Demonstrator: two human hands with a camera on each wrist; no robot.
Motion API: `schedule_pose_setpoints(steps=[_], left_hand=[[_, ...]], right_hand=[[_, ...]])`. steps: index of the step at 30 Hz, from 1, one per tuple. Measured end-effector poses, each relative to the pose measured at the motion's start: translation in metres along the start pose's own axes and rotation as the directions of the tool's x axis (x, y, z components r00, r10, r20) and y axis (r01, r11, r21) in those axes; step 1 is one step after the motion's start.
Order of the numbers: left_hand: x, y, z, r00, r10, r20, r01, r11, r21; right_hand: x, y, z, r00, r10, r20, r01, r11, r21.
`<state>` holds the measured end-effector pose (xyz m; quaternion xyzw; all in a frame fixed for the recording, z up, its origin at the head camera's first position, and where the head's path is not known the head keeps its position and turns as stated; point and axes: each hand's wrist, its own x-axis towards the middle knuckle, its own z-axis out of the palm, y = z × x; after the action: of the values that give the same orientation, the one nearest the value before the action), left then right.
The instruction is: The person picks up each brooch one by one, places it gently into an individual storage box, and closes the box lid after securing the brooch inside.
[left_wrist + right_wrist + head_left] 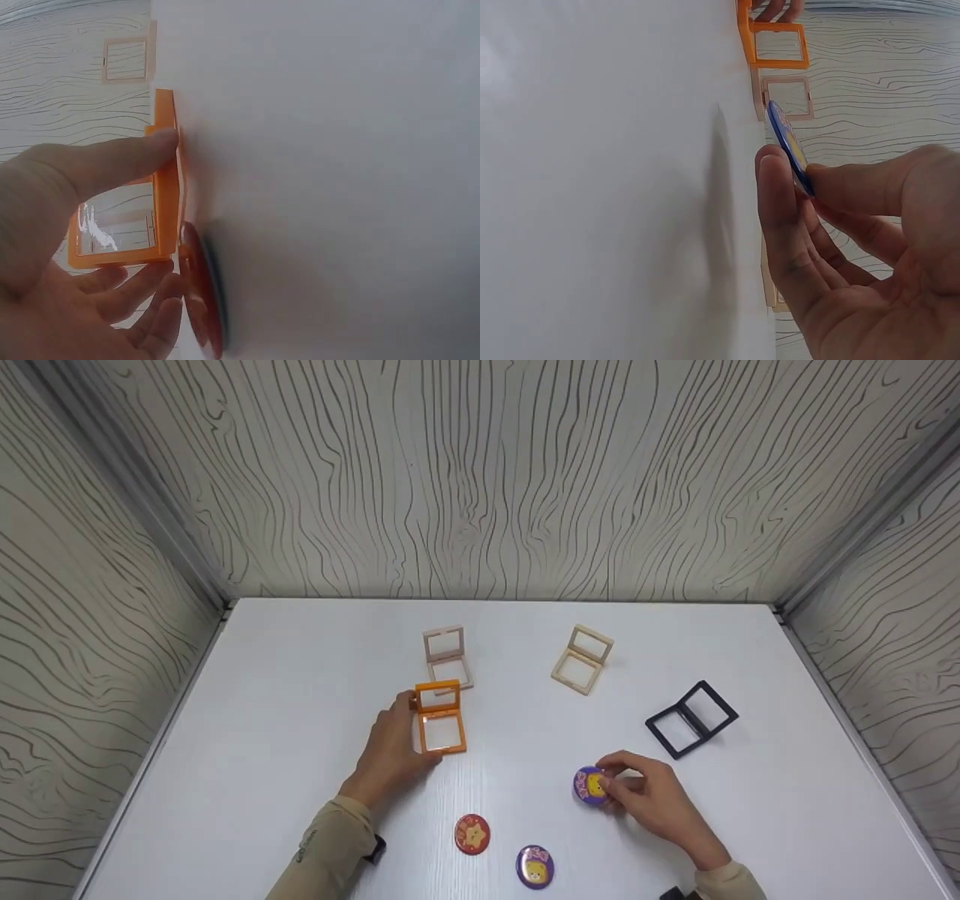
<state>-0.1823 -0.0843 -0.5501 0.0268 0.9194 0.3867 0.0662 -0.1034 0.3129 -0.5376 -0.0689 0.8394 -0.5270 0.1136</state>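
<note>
My left hand [390,751] grips an orange hinged double frame [439,712] along its left side, the thumb near the lower edge. The frame stands opened out, with clear panes in both halves. In the left wrist view the thumb presses the orange frame [166,202], and the other fingers curl below it. Between thumb and fingers, my right hand [651,795] pinches a round purple badge [591,786] with a yellow bear. The right wrist view shows this badge [789,146] nearly edge-on, raised off the white table with a shadow beside it.
A red badge with a star [472,834] and another purple bear badge [535,867] lie near the front. Behind the orange frame stands a pinkish-beige frame [446,658]. A cream frame [584,657] and a black frame [694,720] stand to the right. Patterned walls [465,480] enclose the table.
</note>
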Motion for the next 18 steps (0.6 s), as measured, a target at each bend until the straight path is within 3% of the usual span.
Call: schedule_pose_setpoints(steps=[8,18], left_hand=[[-0.002,0.008,0.008,0.998,0.052,0.020,-0.053,0.998,0.019],[-0.005,0.016,0.020,0.997,0.068,0.042,-0.068,0.998,-0.003]], right_hand=[[0.005,-0.005,0.002,0.999,-0.046,-0.011,0.046,0.999,-0.009],[0.017,-0.014,0.009,0.997,-0.081,-0.014,0.082,0.997,0.017]])
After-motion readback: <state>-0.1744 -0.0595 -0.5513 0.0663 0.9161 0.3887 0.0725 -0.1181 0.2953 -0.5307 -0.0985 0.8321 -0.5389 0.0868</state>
